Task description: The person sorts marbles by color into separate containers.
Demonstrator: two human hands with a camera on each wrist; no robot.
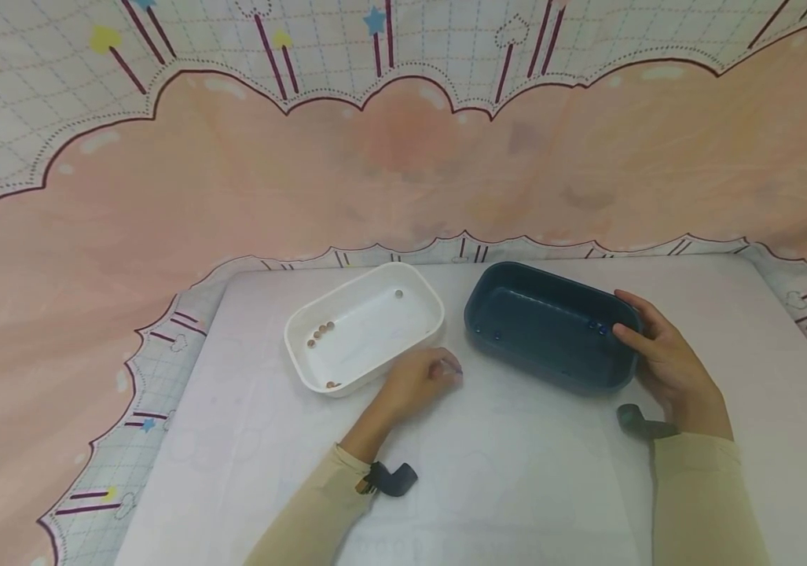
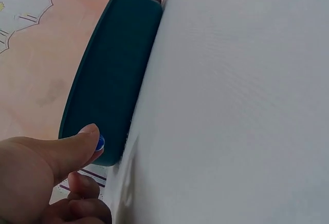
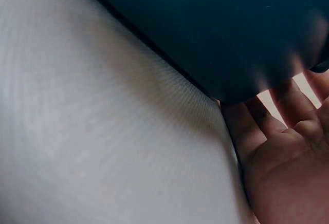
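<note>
Between thumb and fingers my left hand (image 1: 417,384) pinches a small, shiny blue bead (image 2: 100,143). It is held low over the table, between the two tubs and near the front right corner of the white plastic tub (image 1: 368,326). Several amber beads (image 1: 322,328) lie in that tub, mostly toward its left end, and a single greyish bead (image 1: 399,294) is near its far right corner. My right hand (image 1: 679,377) grips the right end of the dark teal tub (image 1: 544,326), thumb over the rim and fingers along the outer wall. Inside are several blue beads (image 1: 602,330).
Both tubs stand on a white-covered table (image 1: 516,472), slightly angled. Behind and to the left hangs a pink and white patterned cloth (image 1: 403,173). A dark wrist camera mount (image 1: 394,479) sticks out from the left sleeve, another (image 1: 643,424) from the right.
</note>
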